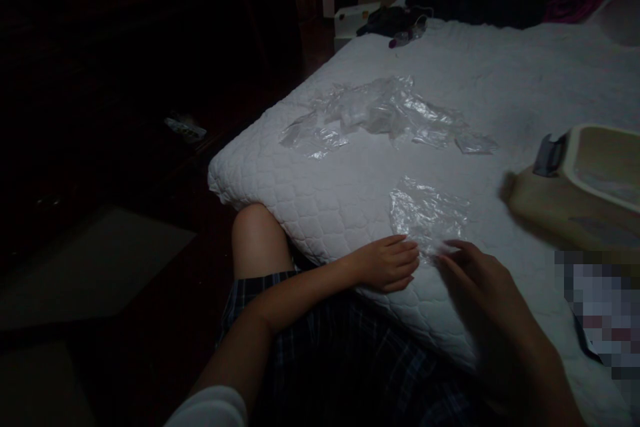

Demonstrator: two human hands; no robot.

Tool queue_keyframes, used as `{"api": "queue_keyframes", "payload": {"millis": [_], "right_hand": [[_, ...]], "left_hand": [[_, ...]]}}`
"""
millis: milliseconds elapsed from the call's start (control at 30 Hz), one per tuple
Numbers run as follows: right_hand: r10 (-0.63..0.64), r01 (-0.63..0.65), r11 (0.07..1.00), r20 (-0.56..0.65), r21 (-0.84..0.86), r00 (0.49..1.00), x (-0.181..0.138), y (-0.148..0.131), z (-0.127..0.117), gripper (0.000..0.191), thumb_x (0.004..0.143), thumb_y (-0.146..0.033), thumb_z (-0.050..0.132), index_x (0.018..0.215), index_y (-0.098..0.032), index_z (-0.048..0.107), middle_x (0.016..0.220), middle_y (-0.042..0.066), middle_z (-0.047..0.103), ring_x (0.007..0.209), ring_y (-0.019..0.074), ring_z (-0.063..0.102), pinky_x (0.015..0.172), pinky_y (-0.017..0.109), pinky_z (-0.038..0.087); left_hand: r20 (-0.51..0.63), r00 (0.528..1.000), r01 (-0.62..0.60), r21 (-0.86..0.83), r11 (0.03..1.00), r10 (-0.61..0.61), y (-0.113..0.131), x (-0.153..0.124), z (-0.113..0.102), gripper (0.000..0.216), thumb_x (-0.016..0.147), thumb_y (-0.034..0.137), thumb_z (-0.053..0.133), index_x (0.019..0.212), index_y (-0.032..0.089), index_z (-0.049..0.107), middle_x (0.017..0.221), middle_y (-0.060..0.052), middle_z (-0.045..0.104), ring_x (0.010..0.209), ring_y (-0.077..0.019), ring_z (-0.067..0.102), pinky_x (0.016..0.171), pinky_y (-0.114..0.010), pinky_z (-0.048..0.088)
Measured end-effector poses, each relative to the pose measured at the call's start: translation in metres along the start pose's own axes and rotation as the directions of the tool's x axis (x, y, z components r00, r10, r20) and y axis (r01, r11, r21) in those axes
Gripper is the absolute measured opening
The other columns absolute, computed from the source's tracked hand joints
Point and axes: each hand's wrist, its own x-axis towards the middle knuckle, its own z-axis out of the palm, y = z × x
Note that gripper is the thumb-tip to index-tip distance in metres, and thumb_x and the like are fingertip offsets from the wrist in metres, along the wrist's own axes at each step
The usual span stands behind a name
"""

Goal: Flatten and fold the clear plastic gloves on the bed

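Note:
A clear, crinkled plastic bag (425, 207) lies on the white quilted bed in front of me. My left hand (390, 263) rests palm down at the bag's near left edge, with its fingers stretched out over the quilt. At the near right edge, my right hand (475, 273) has thumb and forefinger close together around a bit of the plastic; the fingertips are slightly blurred. Farther back, several more clear plastic bags (370, 107) lie spread in a loose, overlapping row.
On the right stands a beige plastic bin (545, 203) with a grey latch. A pixelated item (605, 313) lies nearer to me. Dark cloth and cords (395, 21) sit at the bed's far corner beside a white box (353, 19). The dark floor (165, 240) drops away left.

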Motion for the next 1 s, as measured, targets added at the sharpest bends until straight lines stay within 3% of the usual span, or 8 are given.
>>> {"api": "queue_keyframes", "payload": {"millis": [133,300,433,600,733,867,1000], "right_hand": [[0.056,-0.056,0.998,-0.044,-0.002,0.997,0.001,0.002,0.007,0.045,0.085,-0.05,0.053,0.116,-0.018,0.054,0.078,0.006,0.069,0.067,0.0213,0.065,0.059,0.031,0.047],[0.122,-0.137,0.989,-0.214,-0.057,0.969,0.002,0.001,0.016,0.053,0.081,-0.054,0.058,0.118,-0.017,0.051,0.076,0.005,0.064,0.064,0.0203,0.06,0.059,0.032,0.045],[0.05,-0.091,0.988,-0.305,-0.122,0.951,0.002,0.004,0.022,0.043,0.082,-0.052,0.058,0.109,-0.018,0.055,0.077,0.005,0.061,0.066,0.0196,0.057,0.065,0.034,0.045],[-0.165,0.109,0.966,-0.239,-0.233,0.957,0.005,0.006,0.025,0.025,0.089,-0.04,0.048,0.092,-0.02,0.063,0.088,0.009,0.064,0.081,0.0222,0.058,0.077,0.039,0.044],[-0.237,0.164,0.94,-0.225,-0.3,0.945,0.006,0.005,0.024,0.027,0.091,-0.034,0.045,0.1,-0.018,0.064,0.101,0.011,0.066,0.093,0.0243,0.06,0.087,0.042,0.042],[-0.323,0.255,0.899,-0.144,-0.356,0.936,0.006,0.005,0.027,0.032,0.093,-0.03,0.039,0.112,-0.018,0.061,0.118,0.013,0.064,0.108,0.0257,0.058,0.102,0.051,0.029],[-0.321,0.264,0.882,-0.089,-0.391,0.943,0.007,0.007,0.032,0.034,0.093,-0.03,0.035,0.112,-0.019,0.062,0.119,0.011,0.065,0.111,0.0257,0.057,0.104,0.053,0.025]], "left_hand": [[-0.031,1.0,0.002,0.014,1.0,-0.002,0.0,0.001,-0.001,0.038,0.094,0.033,0.04,0.112,0.009,0.062,0.121,-0.013,0.063,0.12,-0.0233,0.055,0.112,-0.04,0.034],[-0.026,1.0,-0.009,0.011,1.0,0.009,0.0,0.0,-0.001,0.038,0.093,0.034,0.04,0.113,0.009,0.062,0.122,-0.014,0.062,0.12,-0.0235,0.054,0.111,-0.041,0.034],[-0.002,1.0,0.003,0.004,1.0,-0.003,0.001,0.0,0.0,0.038,0.093,0.035,0.043,0.113,0.009,0.061,0.123,-0.015,0.062,0.122,-0.0235,0.053,0.111,-0.041,0.035],[0.004,1.0,0.0,0.019,1.0,0.0,0.001,-0.001,0.0,0.038,0.094,0.035,0.041,0.113,0.009,0.062,0.123,-0.014,0.062,0.121,-0.0232,0.053,0.111,-0.041,0.034],[-0.027,1.0,-0.005,0.03,1.0,0.006,0.001,-0.001,-0.001,0.039,0.094,0.034,0.038,0.113,0.01,0.062,0.122,-0.012,0.063,0.121,-0.0229,0.053,0.112,-0.04,0.033],[-0.019,1.0,0.004,0.045,0.999,-0.004,0.001,-0.001,-0.001,0.039,0.094,0.035,0.038,0.115,0.011,0.061,0.123,-0.011,0.062,0.122,-0.0229,0.052,0.112,-0.04,0.032],[-0.028,1.0,-0.002,0.067,0.998,0.004,0.001,-0.001,-0.002,0.04,0.095,0.035,0.036,0.114,0.011,0.062,0.124,-0.012,0.062,0.126,-0.0234,0.049,0.114,-0.04,0.03]]}}
